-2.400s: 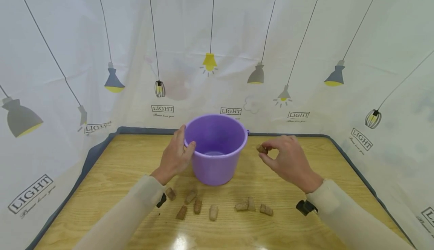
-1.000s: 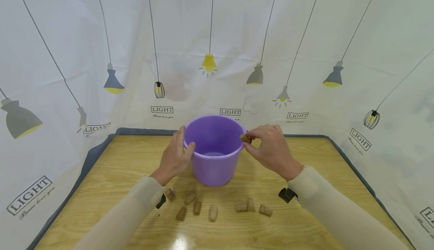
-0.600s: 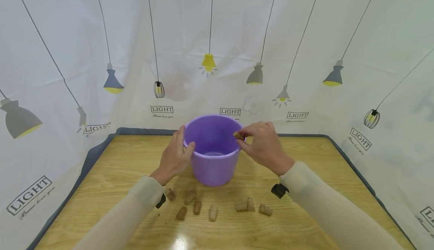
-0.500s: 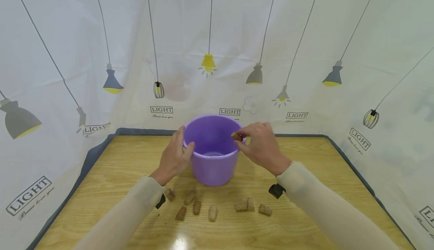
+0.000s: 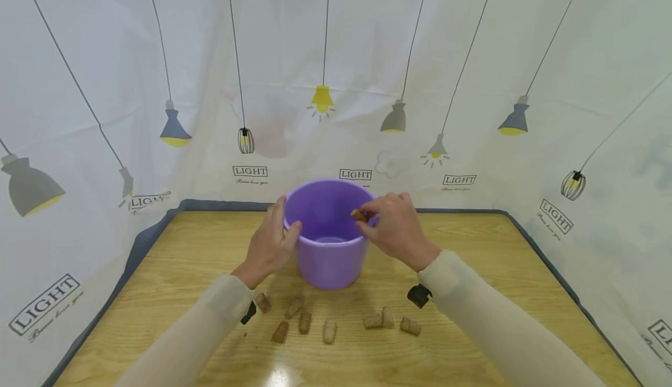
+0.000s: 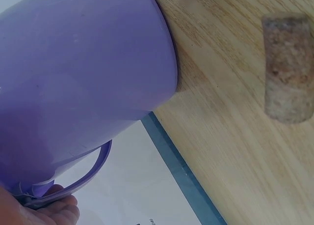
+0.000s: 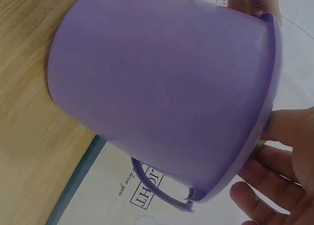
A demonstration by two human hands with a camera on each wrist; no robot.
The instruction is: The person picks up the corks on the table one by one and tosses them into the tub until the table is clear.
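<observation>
A purple plastic bucket (image 5: 332, 264) stands upright on the wooden table. My left hand (image 5: 269, 244) grips its left rim, thumb over the near side. In the left wrist view, the fingers (image 6: 66, 205) of that hand show by the bucket's handle (image 6: 95, 168). My right hand (image 5: 396, 229) pinches a brown cork (image 5: 359, 215) between thumb and fingers, at the right rim, with the cork over the bucket's opening. In the right wrist view the bucket wall (image 7: 157, 87) mostly hides that cork. Part of the bucket's floor shows, bare.
Several corks lie in front of the bucket: a pale cork (image 5: 329, 331) near the middle, darker corks (image 5: 280, 331) to the left, and a small group (image 5: 387, 317) to the right. A light-patterned sheet (image 5: 325, 37) hangs behind and around the table (image 5: 472, 293).
My right hand has carried the cork leftward from beside the bucket to over its opening. My left hand keeps its grip on the rim, and the corks on the table have not moved.
</observation>
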